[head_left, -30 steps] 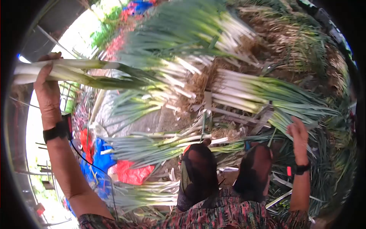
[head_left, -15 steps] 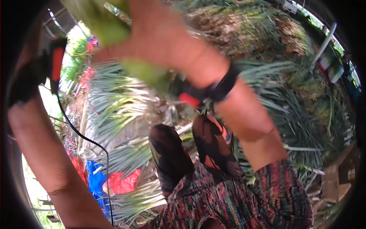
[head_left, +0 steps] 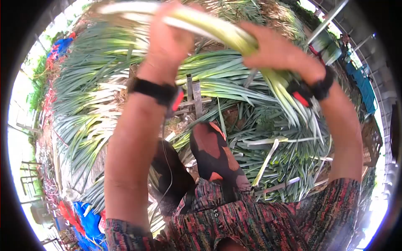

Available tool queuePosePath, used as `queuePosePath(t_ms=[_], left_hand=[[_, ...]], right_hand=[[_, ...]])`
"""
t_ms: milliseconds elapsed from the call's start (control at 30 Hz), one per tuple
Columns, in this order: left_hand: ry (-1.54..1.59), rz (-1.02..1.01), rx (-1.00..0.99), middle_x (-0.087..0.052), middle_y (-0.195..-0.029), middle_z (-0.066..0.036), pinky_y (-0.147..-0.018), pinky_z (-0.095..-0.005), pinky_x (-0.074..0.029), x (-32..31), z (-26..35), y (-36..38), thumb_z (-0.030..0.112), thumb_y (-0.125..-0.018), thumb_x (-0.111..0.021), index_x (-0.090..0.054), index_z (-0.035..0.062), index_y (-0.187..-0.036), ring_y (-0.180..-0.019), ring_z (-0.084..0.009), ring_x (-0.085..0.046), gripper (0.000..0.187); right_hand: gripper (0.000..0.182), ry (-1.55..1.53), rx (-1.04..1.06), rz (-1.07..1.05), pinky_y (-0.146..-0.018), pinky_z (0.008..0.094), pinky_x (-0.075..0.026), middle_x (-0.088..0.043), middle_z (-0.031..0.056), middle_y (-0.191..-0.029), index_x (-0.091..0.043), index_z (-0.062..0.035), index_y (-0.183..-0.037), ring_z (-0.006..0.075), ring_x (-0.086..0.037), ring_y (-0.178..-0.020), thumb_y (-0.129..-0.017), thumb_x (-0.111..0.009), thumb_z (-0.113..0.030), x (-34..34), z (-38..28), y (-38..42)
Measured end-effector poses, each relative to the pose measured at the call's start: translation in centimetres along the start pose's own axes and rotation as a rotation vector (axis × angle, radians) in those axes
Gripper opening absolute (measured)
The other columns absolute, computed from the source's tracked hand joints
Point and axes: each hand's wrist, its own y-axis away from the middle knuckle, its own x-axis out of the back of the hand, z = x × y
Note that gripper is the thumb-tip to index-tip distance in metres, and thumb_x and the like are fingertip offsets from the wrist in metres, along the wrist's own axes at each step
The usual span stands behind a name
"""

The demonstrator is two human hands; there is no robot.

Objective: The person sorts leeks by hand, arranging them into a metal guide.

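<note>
A bundle of long green onions or leeks (head_left: 213, 27) stretches across the top of the view, white stalks to the left, green leaves hanging down on the right. My left hand (head_left: 171, 37), slightly blurred, is closed round the pale stalks. My right hand (head_left: 280, 50) grips the greener part, and leaves fan out below its wrist. Both wrists wear black straps with a red-marked device. Beneath the hands lie more leeks (head_left: 222, 79), beside upright metal bars (head_left: 197, 98).
Leeks in rows (head_left: 92, 62) cover the ground at left, and loose leaves (head_left: 268, 159) lie right of my knees. Blue plastic (head_left: 88, 219) and red plastic (head_left: 71, 215) are at lower left. A brown crate (head_left: 371, 142) stands at right, near a metal pole (head_left: 328, 21).
The view has shifted. My left hand has come from the far left to the stalks. My right hand has moved right, and the bundle now spans both hands.
</note>
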Motion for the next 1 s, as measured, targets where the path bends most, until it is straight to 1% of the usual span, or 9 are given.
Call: queuePosePath(t_ms=[133,200,333,400,467,633,733,800,1000], left_hand=[[-0.725,-0.181,0.107,-0.047,-0.137,-0.028,-0.104,-0.0446,-0.047,8.7,-4.8,2.3,0.036,-0.092,-0.065,-0.029,-0.0019,-0.141,-0.123,-0.0310,-0.054,0.071],[-0.793,-0.107,0.183,-0.039,-0.146,-0.027,-0.103,-0.0421,-0.047,9.5,-3.9,2.4,0.031,-0.092,-0.068,-0.010,-0.0001,-0.151,-0.126,-0.0279,-0.053,0.089],[-0.957,0.017,0.459,-0.062,-0.125,-0.023,-0.095,-0.0379,-0.048,22.3,-4.9,-0.5,0.036,-0.083,-0.075,-0.042,-0.0017,-0.142,-0.110,-0.0282,-0.063,0.078],[-1.245,0.086,0.383,-0.069,-0.109,-0.020,-0.089,-0.0358,-0.051,29.6,-5.3,0.8,0.038,-0.083,-0.073,-0.055,-0.0020,-0.129,-0.102,-0.0266,-0.067,0.064],[-1.570,0.060,0.611,-0.069,-0.110,-0.017,-0.087,-0.0379,-0.052,33.2,-3.0,2.2,0.039,-0.082,-0.072,-0.059,0.0025,-0.124,-0.098,-0.0308,-0.068,0.057],[-1.750,0.125,0.425,-0.067,-0.105,-0.014,-0.081,-0.0443,-0.052,39.5,-0.6,4.7,0.029,-0.084,-0.069,-0.065,0.0089,-0.113,-0.091,-0.0345,-0.066,0.035],[-1.893,0.090,0.303,-0.064,-0.102,-0.013,-0.079,-0.0462,-0.052,40.8,0.5,4.2,0.024,-0.085,-0.068,-0.064,0.0090,-0.107,-0.091,-0.0346,-0.065,0.026],[-1.971,0.101,0.180,-0.061,-0.102,-0.012,-0.081,-0.0465,-0.049,41.6,0.5,3.6,0.018,-0.086,-0.065,-0.064,0.0099,-0.103,-0.093,-0.0337,-0.062,0.019],[-2.152,0.196,-0.028,-0.060,-0.110,-0.010,-0.092,-0.0459,-0.041,43.8,-1.0,-0.4,0.018,-0.085,-0.064,-0.058,0.0107,-0.113,-0.104,-0.0309,-0.056,0.029]], right_hand=[[0.070,0.138,-0.069,-0.074,-0.081,0.0407,-0.051,-0.067,0.0157,-0.101,-0.049,-0.0144,-0.131,0.0322,-0.066,-0.092,-0.066,-0.073,-0.025,-1.3,4.5,0.9],[0.067,0.226,-0.121,-0.124,-0.079,0.0431,-0.052,-0.068,0.0158,-0.099,-0.049,-0.0161,-0.130,0.0359,-0.067,-0.090,-0.067,-0.073,-0.024,0.9,4.4,-2.7],[0.058,0.454,0.012,-0.110,-0.073,0.0459,-0.053,-0.068,0.0150,-0.092,-0.050,-0.0167,-0.125,0.0375,-0.067,-0.083,-0.070,-0.069,-0.016,2.7,7.3,-13.5],[0.056,0.566,0.160,-0.110,-0.071,0.0468,-0.053,-0.067,0.0151,-0.091,-0.050,-0.0167,-0.123,0.0376,-0.067,-0.082,-0.070,-0.069,-0.013,1.3,9.1,-18.9],[0.056,0.589,0.334,-0.107,-0.071,0.0473,-0.054,-0.068,0.0149,-0.091,-0.050,-0.0171,-0.122,0.0374,-0.067,-0.081,-0.070,-0.070,-0.013,-2.2,11.1,-24.0],[0.063,0.431,0.480,-0.054,-0.068,0.0448,-0.051,-0.061,0.0099,-0.082,-0.052,-0.0192,-0.121,0.0330,-0.064,-0.075,-0.065,-0.080,-0.018,-21.1,14.6,-31.4],[0.072,0.427,0.322,-0.290,-0.085,0.0452,-0.045,-0.057,0.0130,-0.105,-0.047,-0.0201,-0.138,0.0294,-0.058,-0.100,-0.073,-0.078,-0.028,-33.1,13.2,-33.1],[0.061,0.248,0.421,-0.373,-0.093,0.0465,-0.044,-0.057,0.0104,-0.108,-0.051,-0.0269,-0.136,0.0301,-0.054,-0.111,-0.079,-0.074,-0.028,-37.0,13.4,-33.7],[0.057,0.014,0.187,-0.297,-0.090,0.0445,-0.049,-0.061,0.0123,-0.104,-0.051,-0.0269,-0.137,0.0338,-0.059,-0.105,-0.083,-0.070,-0.022,-38.9,14.4,-32.9]])
